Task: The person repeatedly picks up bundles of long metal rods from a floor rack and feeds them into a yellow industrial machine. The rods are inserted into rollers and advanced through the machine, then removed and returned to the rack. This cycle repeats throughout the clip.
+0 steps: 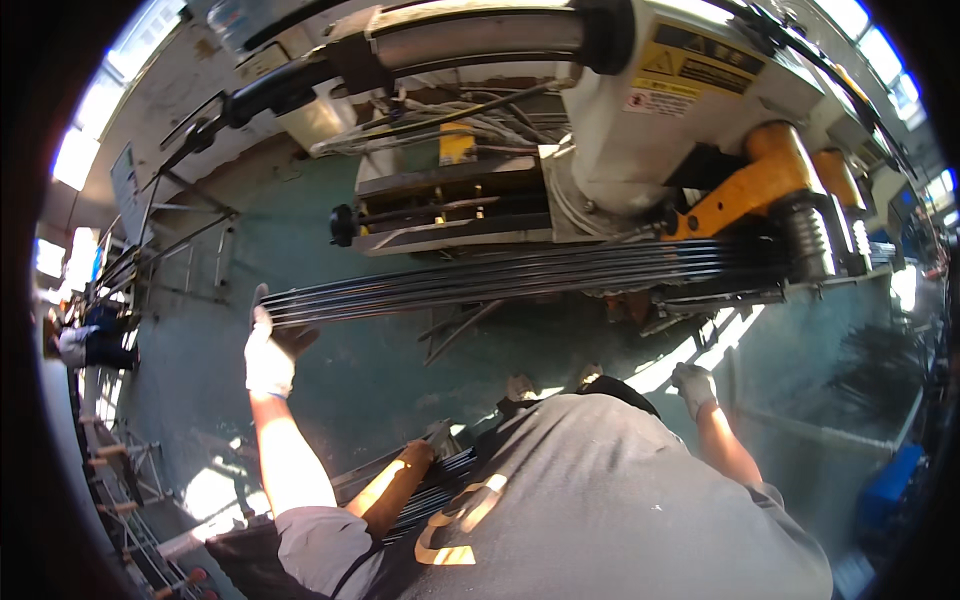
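In a pale work glove, my left hand (272, 358) is at the left end of a bundle of long, thin dark metal rods (480, 279). Its fingers close around the rod ends, with the thumb side below them. The rods run rightward, nearly level, and their far ends disappear beneath an orange clamp arm (745, 190) on a machine. My right hand (696, 388), also gloved, hangs beside my body, away from the rods. Its fingers are curled and no object shows in them.
A white machine body (635, 135) with warning labels stands ahead. Its vice-like base (450, 215) lies beyond the rods. More dark rods (435, 497) rest close to my left side, next to an orange-brown shape (392, 490). Another person (90, 345) is at far left; a blue box (893, 485) stands at right.
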### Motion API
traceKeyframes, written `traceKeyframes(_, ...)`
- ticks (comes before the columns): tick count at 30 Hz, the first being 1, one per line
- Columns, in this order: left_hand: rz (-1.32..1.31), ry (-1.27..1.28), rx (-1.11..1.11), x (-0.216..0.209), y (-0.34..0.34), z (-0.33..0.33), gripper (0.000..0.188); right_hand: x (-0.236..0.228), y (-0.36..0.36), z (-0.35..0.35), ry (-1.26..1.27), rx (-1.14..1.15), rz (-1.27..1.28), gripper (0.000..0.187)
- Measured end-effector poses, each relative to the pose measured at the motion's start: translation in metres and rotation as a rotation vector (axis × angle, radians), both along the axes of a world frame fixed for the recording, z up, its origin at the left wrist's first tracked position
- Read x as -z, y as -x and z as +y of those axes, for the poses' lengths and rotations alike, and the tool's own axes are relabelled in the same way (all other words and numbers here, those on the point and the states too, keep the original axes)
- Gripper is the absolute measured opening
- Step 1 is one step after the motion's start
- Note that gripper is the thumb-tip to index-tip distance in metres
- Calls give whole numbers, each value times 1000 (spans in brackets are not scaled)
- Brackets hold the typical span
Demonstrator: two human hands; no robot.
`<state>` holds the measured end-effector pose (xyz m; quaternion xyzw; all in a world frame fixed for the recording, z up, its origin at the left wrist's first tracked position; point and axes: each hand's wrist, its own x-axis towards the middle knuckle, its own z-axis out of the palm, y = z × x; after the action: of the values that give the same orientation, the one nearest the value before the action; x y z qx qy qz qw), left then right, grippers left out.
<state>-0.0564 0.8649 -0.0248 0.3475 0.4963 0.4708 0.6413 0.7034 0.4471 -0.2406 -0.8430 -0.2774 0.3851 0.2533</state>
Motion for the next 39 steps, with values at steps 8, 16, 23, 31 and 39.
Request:
traceKeyframes(8,-131,-61,-363,-18,-55,17,76,-13,4,24,81,238,88,37)
traceKeyframes(16,-398,142,-680,80,-144,-43,86,40,-80,2,238,160,71,47)
traceKeyframes(23,-562,507,-454,171,-337,-117,59,110,-216,-23,248,-737,-555,31)
traceKeyframes(31,443,240,474,182,-422,-168,32,58,-298,-22,346,26,-13,31)
traceKeyframes(39,1271,-609,537,59,-490,-130,30,47,-264,-1,98,182,34,31)
